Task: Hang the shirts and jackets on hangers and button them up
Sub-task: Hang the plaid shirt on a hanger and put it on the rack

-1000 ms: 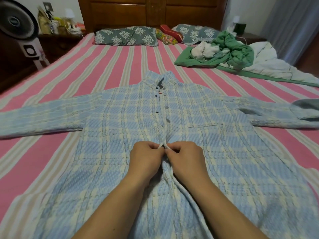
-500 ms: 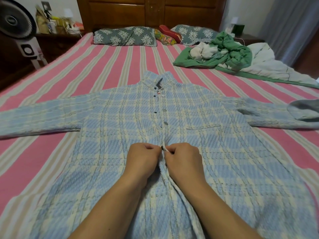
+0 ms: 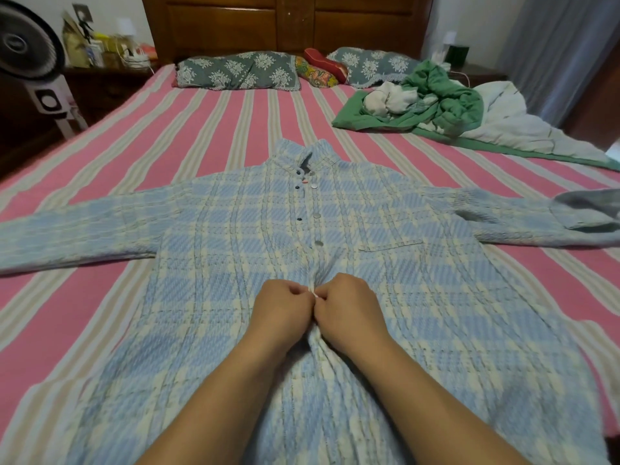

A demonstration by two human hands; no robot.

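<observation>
One blue-and-cream plaid shirt [image 3: 385, 297] lies flat, front up, across the near half of the bed [image 3: 208, 129], collar toward the headboard [image 3: 288, 25] and its two sleeves spread toward the left and right edges. Both hands meet at the middle of the shirt's front opening. The left hand [image 3: 280, 312] and the right hand [image 3: 349, 308] are each curled, knuckles nearly touching, pinching the two edges of the placket together; the cloth bunches into folds just under them. Above the hands three pale buttons [image 3: 318, 243] show on one edge of the placket, with a few small dark dots beside them on the other edge; whether these are fastened cannot be told. At the head of the bed lie two grey flowered pillows [image 3: 238, 73] with one small colourful cushion [image 3: 317, 73] between them. One heap of green and white clothes [image 3: 432, 99] sits near the right edge. One fan [image 3: 28, 52] stands off the far left corner.
</observation>
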